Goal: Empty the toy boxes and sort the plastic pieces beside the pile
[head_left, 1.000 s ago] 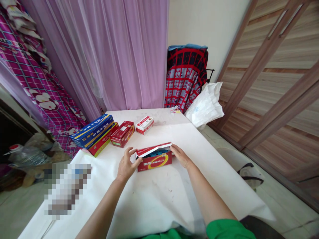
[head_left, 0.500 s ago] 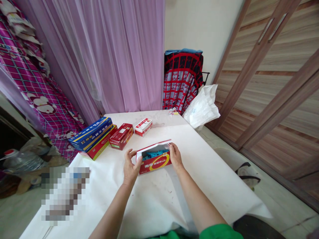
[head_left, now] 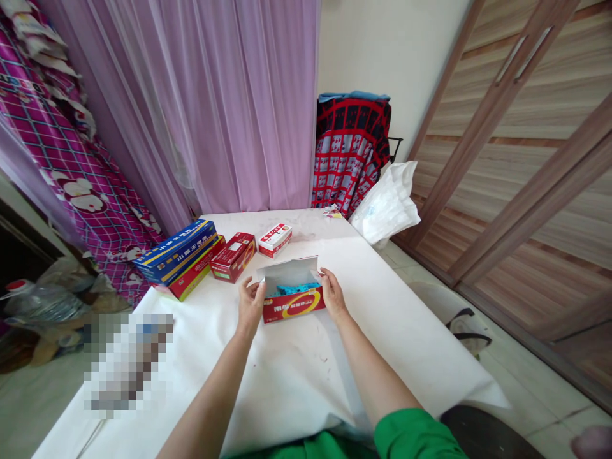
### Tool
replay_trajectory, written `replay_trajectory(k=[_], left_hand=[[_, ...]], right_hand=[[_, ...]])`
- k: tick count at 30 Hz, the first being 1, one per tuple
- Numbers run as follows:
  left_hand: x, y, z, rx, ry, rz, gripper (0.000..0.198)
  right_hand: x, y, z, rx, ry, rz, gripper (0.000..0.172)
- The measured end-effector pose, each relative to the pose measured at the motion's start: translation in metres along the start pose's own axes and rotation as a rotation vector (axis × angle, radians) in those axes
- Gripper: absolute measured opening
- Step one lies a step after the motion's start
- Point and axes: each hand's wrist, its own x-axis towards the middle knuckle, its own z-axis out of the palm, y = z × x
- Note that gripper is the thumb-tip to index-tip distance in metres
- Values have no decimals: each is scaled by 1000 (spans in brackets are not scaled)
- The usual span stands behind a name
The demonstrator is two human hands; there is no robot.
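Note:
A red cardboard box (head_left: pixel 292 306) with a yellow ring printed on its front stands on the white-covered table. Its lid (head_left: pixel 289 270) is raised at the back, showing the pale inside. Blue patterned contents (head_left: pixel 299 289) lie in it; their kind is not clear. At the box's left end, my left hand (head_left: pixel 249 307) grips the corner and side flap between thumb and fingers. My right hand (head_left: pixel 333 296) pinches the flap at the right end in the same way.
Behind to the left are a closed red box (head_left: pixel 233 256), a stack with a blue box (head_left: pixel 176 250) on top, and a small white-and-red box (head_left: pixel 275 240). A blurred-out object (head_left: pixel 129 363) lies at the table's left. A white bag (head_left: pixel 387 204) is by the far right corner.
The lid has swung up and back from partly lowered, so more of the blue contents shows. Both hands stay at the box's ends, and the box sits slightly higher in view.

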Motion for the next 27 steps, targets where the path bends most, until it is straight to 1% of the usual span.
replay_trajectory(k=[2,4,8,11,13,15,17,19,21,22,24,27], left_hand=[[3,-1,1,13,3,-27,57],[4,-2,2,32,4,-39,56],[5,-2,2,88,34,-69,55],[10,-1,1,148,53,-90,54],[15,0,0,185,38,-91,56],[21,0,0,218,-12,-83,59],[25,1,-1,253,-72,-53,61],[28,2,-5,301,-106,9,57],[28,3,-11,358,-111,92,49],[27,2,-15,387,-110,133,45],[24,-1,-24,444,-104,196,41],[17,-11,-38,516,-86,232,39]], right_hand=[[-3,2,-2,7,-39,-2,79],[-6,4,-5,50,-111,5,84],[-16,6,-12,194,-266,85,95],[-20,4,-18,218,-327,133,90],[-18,2,-21,222,-337,153,80],[-13,-2,-24,241,-283,171,68],[-6,-5,-29,264,-197,167,62],[2,-9,-37,255,-152,142,61],[12,-14,-48,198,-132,90,63],[17,-17,-55,151,-114,52,65],[29,-28,-70,8,-36,-57,71],[46,-50,-86,-297,68,-290,76]])
